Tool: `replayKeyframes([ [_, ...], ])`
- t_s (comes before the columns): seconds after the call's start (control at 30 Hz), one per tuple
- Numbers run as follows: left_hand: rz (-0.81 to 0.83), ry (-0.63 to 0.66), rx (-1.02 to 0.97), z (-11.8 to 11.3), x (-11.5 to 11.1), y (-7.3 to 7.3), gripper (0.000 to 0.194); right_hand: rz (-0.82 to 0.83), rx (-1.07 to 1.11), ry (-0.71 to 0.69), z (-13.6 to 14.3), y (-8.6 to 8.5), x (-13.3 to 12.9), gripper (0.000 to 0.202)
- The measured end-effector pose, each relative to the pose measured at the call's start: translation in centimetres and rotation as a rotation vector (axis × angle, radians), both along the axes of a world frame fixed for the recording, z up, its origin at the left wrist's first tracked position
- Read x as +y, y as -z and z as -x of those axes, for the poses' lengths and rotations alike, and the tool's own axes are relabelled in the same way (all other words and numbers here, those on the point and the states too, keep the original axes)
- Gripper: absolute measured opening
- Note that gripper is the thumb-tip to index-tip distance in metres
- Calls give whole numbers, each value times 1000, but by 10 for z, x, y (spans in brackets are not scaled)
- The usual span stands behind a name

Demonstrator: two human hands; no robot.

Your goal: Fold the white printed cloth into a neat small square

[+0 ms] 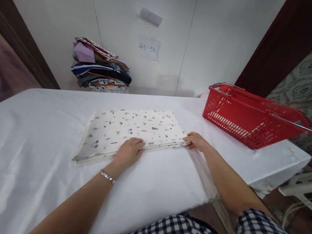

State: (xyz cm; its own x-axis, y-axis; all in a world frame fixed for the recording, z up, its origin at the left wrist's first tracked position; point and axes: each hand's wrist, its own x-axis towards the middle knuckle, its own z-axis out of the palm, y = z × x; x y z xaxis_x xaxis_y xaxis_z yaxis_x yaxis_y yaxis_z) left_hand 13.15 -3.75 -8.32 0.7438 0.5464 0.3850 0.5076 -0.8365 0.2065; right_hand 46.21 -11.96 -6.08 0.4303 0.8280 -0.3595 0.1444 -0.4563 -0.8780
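A white cloth (132, 127) with small printed figures lies folded in a flat rectangle on the table. My left hand (130, 149) rests on its near edge, around the middle, palm down with the fingers lying flat over the fabric. At the near right corner, my right hand (195, 141) pinches the folded layers between thumb and fingers. The layers show along the front edge between my hands.
A white sheet covers the table (44, 127). On its right side stands a red plastic basket (238, 111) with metal handles. Several folded garments (102, 66) are stacked at the back left, against a wall with a paper sign (149, 48). A white chair (305, 190) stands at right.
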Motion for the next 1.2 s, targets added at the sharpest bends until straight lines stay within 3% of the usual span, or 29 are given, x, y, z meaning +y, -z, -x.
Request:
replayKeyframes([
  [0.53,6,16,7,2,3,3,33,-117,153,-3,-4,15,-9,35],
  [0.73,-73,66,-3,-22,-9,-7,32,-131,145,19,-2,16,-8,33],
  [0.87,-63,46,69,-34,-11,-5,24,-143,151,20,-1,16,-9,31],
  [1.03,-64,39,50,-26,-10,1,28,-150,133,40,1,15,-11,28],
  [1.2,-42,12,37,-11,-9,-3,32,-165,114,69,0,19,-9,28],
])
